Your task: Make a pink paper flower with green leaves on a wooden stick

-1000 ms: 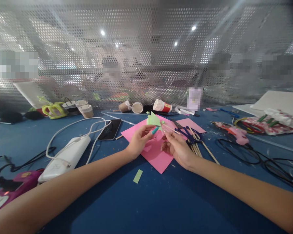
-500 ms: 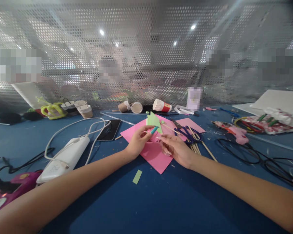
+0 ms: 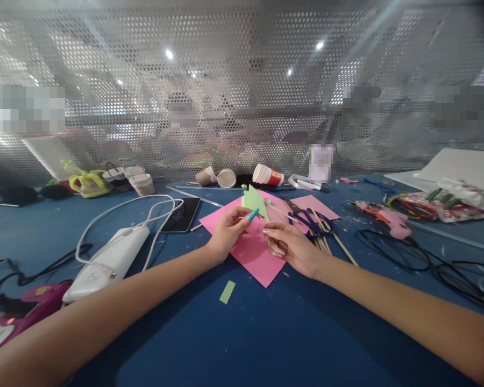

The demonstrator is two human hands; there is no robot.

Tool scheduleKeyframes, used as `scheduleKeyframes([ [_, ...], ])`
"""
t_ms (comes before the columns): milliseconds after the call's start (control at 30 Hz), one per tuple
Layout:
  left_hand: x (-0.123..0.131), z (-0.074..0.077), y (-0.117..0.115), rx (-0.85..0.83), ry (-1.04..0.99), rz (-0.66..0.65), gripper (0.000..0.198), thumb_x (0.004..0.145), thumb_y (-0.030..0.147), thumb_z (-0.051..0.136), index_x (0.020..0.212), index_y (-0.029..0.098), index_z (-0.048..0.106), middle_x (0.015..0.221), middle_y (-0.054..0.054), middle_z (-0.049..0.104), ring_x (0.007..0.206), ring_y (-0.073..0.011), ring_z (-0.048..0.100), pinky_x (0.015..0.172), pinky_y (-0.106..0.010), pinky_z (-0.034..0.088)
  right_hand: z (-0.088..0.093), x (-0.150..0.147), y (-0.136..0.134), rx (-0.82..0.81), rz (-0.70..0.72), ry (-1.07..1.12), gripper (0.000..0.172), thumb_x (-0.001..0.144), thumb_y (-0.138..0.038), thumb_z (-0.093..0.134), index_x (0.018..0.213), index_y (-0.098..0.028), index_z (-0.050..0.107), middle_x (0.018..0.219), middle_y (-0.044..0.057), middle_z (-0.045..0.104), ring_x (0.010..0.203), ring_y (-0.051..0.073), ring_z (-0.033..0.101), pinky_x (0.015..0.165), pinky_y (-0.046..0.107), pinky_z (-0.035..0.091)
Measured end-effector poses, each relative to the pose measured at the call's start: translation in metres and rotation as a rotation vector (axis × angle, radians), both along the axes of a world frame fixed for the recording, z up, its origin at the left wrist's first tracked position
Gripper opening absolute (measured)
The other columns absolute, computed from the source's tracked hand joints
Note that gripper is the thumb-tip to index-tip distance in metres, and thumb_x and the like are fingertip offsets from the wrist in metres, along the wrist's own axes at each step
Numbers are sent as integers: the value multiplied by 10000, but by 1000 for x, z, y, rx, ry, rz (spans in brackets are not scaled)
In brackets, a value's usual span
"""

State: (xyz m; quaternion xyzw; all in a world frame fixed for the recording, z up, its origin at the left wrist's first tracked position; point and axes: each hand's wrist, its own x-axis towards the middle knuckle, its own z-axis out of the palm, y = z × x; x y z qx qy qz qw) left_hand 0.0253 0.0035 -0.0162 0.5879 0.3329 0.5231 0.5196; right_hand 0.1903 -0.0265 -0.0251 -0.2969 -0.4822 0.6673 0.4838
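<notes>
Over the middle of the table, my left hand [image 3: 229, 228] is closed, thumb and fingers pinching a small curled piece of pink paper [image 3: 255, 226]. A teal nail shows on that thumb. My right hand [image 3: 292, 244] is closed as well, its fingertips pressed together at the right edge of the same piece. The piece's outline blends into the pink sheets [image 3: 262, 269] below it. A light green paper [image 3: 255, 200] stands just behind my fingers. To the right lie scissors [image 3: 312, 223] with dark blue handles, among several thin wooden sticks [image 3: 342, 244].
A small green paper strip [image 3: 227, 292] lies in front. On the left are a phone [image 3: 181, 215], a white power bank [image 3: 108, 263] with cable, and a purple glue gun [image 3: 28, 312]. A pink glue gun [image 3: 391, 219] with black cord lies right. Paper cups [image 3: 267, 174] line the back by perforated metal.
Both hands stay in nearly the same place. My left fingers and thumb have shifted slightly, and the pink piece shows a little more between the hands.
</notes>
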Motion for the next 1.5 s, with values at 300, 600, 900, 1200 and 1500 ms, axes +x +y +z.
scheduleKeyframes([
  [300,-1,-3,4,3,7,56,318,712,448,691,866,174,642,680,9,590,582,-100,518,534,-219,418,-1,1,-1,-5,35,-23,180,697,-271,723,794,-169,610,566,-53,550,389,36,401,384,214,261],
  [600,2,-3,6,133,164,150,280,747,431,657,811,160,631,824,-28,638,789,-142,570,716,-259,451,-1,-2,-4,68,64,-79,160,722,-313,720,799,-182,669,455,-84,448,352,23,298,388,224,156],
  [900,-2,-8,3,-25,34,-2,532,832,620,434,1068,180,617,1014,-82,627,795,-167,572,572,-236,460,-4,0,1,30,48,53,106,706,-246,720,765,-181,662,475,-73,462,379,32,315,413,231,186],
  [1200,-3,-9,3,44,21,-168,571,725,409,707,1234,232,520,1259,-105,531,1037,-231,570,812,-348,516,-4,9,13,-265,38,261,135,699,-201,728,691,-145,605,595,-49,515,424,10,258,445,213,285],
  [1500,-2,-9,3,176,185,-46,699,606,198,788,1251,214,520,1012,-68,646,893,-187,609,771,-338,531,0,16,18,-405,265,502,222,753,-134,665,644,-156,472,480,-109,415,349,-7,229,401,145,298],
])
